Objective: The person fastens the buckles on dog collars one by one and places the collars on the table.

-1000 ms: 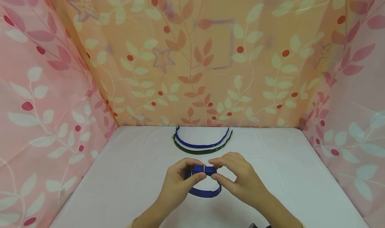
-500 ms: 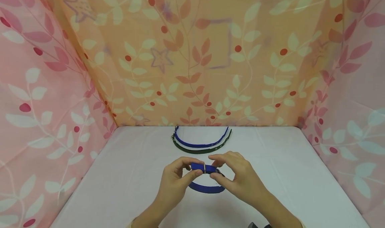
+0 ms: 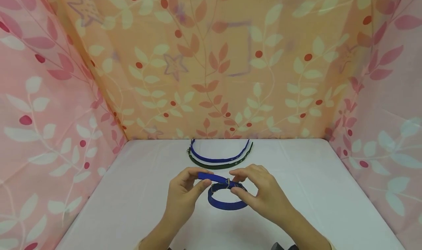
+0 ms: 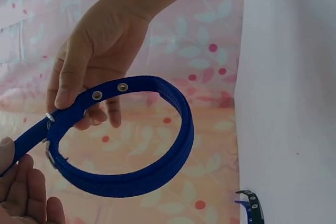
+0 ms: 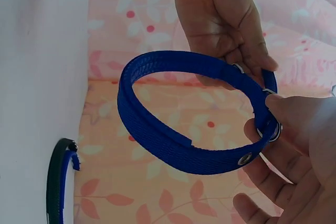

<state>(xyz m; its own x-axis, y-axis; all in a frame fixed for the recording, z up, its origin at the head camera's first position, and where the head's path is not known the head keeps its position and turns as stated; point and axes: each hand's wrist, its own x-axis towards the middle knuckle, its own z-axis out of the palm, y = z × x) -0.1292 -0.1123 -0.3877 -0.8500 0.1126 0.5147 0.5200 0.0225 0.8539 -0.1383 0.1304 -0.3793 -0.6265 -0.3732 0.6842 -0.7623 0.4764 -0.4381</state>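
A blue webbing collar [image 3: 227,206], bent into a loop, is held up above the table between both hands. My left hand [image 3: 184,193] pinches the collar's free end, which sticks out to the left past a metal keeper ring [image 3: 228,183]. My right hand [image 3: 263,193] pinches the strap just right of that ring, between thumb and fingers. In the left wrist view, metal eyelets [image 4: 123,87] show along the band, and a buckle [image 4: 50,155] sits near the ring. From the right wrist, the loop [image 5: 152,129] hangs open in front of the right fingers.
Toward the back of the white table [image 3: 132,191] lie a second blue collar [image 3: 211,160] and a dark green collar [image 3: 214,166], curved side by side. Patterned cloth walls [image 3: 211,59] enclose the table at back and sides. A dark object [image 3: 280,247] shows at the bottom edge.
My left hand has moved left, drawing more of the strap's end out through the ring. My right hand keeps its pinch nearly in place. The two collars behind stay put.
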